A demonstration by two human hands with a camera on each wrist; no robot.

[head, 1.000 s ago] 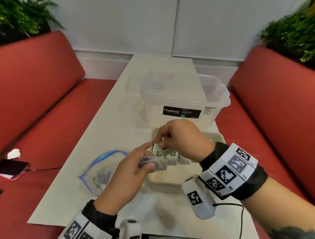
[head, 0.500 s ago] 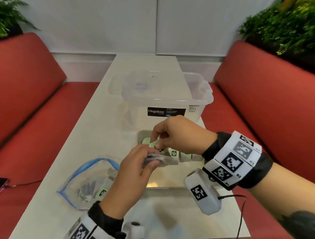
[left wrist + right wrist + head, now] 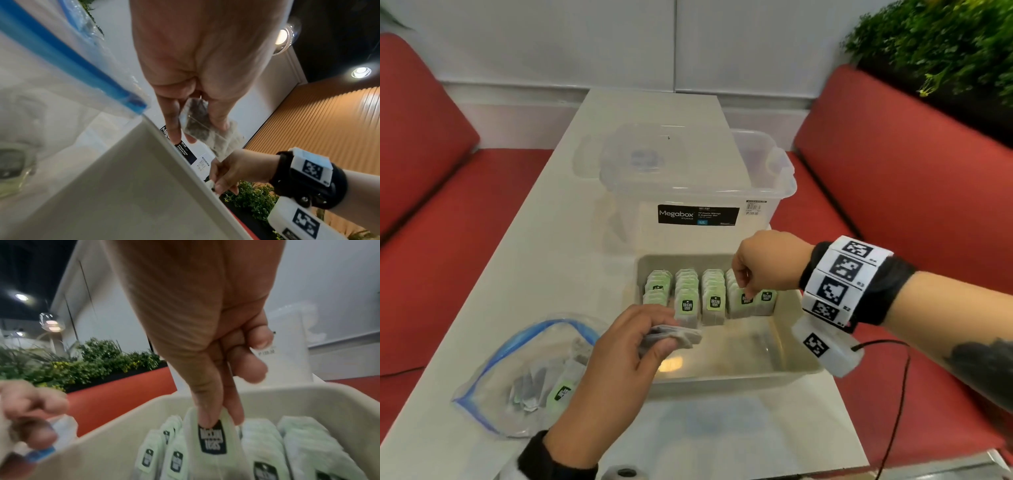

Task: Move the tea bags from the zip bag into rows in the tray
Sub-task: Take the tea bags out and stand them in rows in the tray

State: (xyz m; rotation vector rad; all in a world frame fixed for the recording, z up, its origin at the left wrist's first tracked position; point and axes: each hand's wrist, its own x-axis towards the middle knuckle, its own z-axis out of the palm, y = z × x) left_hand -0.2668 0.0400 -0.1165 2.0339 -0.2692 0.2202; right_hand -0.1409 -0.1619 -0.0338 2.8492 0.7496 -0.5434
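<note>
1. Right hand (image 3: 765,263) is over the far right of the tray (image 3: 722,378), thumb and forefinger pinched on the top of one tea bag (image 3: 213,446), its grip clamped at the black label; the bag stands upright among the rows.
2. Rows of tea bags (image 3: 697,294) stand side by side along the tray's far end, green tags facing the camera; the near part of the tray floor is bare.
3. Left hand (image 3: 619,356) hovers at the tray's near-left corner, grip closed on a small stack of tea bags (image 3: 676,337) between thumb and fingers.
4. The zip bag (image 3: 493,383) lies on the white worktop (image 3: 544,260) just left of the tray, mouth open, a few tea bags inside.
5. A clear Megabox storage box (image 3: 698,192) sits right behind the tray.
</note>
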